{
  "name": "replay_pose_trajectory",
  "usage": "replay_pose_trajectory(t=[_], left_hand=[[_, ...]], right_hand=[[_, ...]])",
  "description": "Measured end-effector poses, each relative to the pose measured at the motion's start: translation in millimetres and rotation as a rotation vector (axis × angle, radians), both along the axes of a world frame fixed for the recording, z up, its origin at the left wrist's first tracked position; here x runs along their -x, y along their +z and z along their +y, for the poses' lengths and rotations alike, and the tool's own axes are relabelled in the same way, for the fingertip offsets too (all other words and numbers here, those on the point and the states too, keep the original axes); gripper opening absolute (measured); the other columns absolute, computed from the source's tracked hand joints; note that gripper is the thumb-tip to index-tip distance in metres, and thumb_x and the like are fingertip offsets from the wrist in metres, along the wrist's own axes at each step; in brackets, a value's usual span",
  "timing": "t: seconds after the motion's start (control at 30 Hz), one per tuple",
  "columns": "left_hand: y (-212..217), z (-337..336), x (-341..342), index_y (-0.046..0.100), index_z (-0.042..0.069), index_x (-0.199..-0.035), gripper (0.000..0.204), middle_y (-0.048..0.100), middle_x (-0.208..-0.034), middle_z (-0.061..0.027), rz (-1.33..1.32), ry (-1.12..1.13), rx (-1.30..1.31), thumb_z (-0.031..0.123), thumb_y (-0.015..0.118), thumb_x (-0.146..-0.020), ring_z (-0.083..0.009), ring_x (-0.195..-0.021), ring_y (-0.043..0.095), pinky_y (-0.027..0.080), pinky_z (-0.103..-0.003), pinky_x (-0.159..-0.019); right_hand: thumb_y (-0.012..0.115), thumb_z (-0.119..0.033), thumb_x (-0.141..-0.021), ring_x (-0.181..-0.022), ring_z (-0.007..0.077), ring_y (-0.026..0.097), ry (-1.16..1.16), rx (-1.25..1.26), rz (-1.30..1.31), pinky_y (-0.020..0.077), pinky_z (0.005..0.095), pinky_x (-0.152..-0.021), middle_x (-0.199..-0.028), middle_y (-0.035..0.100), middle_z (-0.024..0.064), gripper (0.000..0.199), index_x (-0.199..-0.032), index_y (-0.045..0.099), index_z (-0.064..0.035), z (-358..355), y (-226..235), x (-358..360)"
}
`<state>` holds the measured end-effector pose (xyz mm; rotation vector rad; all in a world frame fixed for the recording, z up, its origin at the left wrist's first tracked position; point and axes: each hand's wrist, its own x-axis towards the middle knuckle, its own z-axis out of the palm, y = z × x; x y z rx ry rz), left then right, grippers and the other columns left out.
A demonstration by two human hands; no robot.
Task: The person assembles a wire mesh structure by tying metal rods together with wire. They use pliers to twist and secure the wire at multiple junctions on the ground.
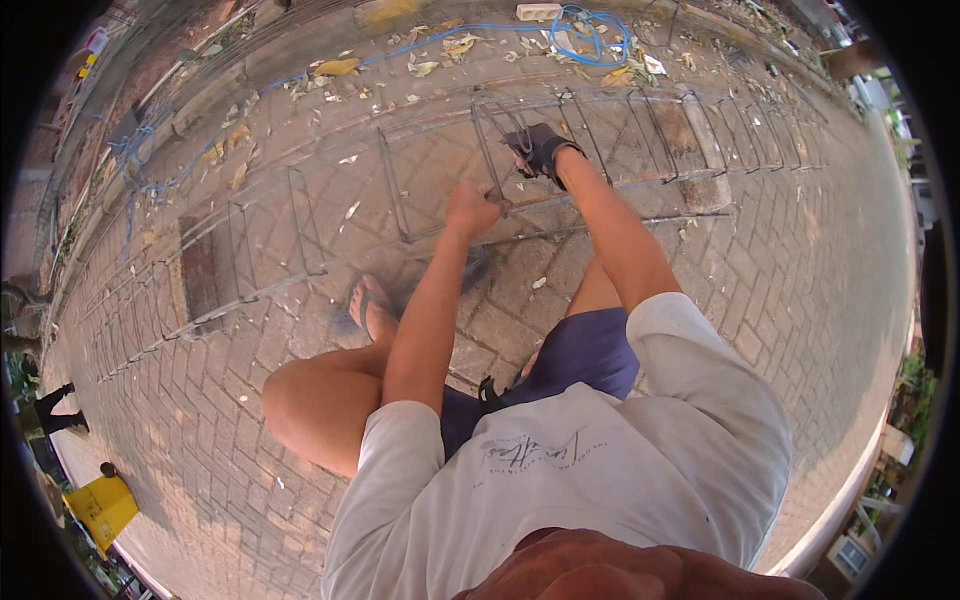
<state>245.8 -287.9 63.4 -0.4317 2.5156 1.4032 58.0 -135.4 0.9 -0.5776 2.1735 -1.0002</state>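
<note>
A long rebar cage (420, 190) of thin steel bars and square stirrups lies across the brick pavement. My left hand (470, 207) is bare and closed around a small tool or wire at a lower bar of the cage. My right hand (538, 148), in a dark glove, grips a stirrup a little farther away. I am crouched over the cage, with one sandalled foot (368, 308) just below it.
Two wooden blocks (203, 272) prop the cage off the paving. A blue hose (585, 30) coils at the far edge among dry leaves. A yellow container (100, 508) stands at the lower left beside another person's legs (50, 408).
</note>
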Motion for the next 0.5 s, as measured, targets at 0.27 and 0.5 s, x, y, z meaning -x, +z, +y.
replay_pose_trajectory(t=[0.27, 0.5], left_hand=[[4, -2, 11, 0.074, 0.001, -0.081, 0.031, 0.07, -0.073, -0.0149, -0.002, 0.019, -0.024, 0.027, 0.089, -0.075, -0.0305, -0.068, 0.065, 0.053, -0.044, -0.069], [7, 0, 8, 0.077, 0.001, -0.081, 0.03, 0.065, -0.067, -0.009, 0.049, 0.03, -0.044, 0.026, 0.09, -0.075, -0.0218, -0.065, 0.064, 0.052, -0.043, -0.067]], right_hand=[[0.08, -0.023, -0.091, -0.087, 0.0288, 0.077, 0.175, -0.258, 0.248, 0.0618, 0.0423, -0.073, -0.097, 0.078, 0.0099, 0.032, -0.121, 0.072, -0.0153, -4, -6, 15], [0.075, -0.03, -0.097, -0.061, 0.0258, 0.071, -0.345, 0.016, -0.455, 0.0551, 0.0431, -0.059, -0.069, 0.071, 0.0118, 0.027, -0.085, 0.073, -0.006, 11, 69, -9]])
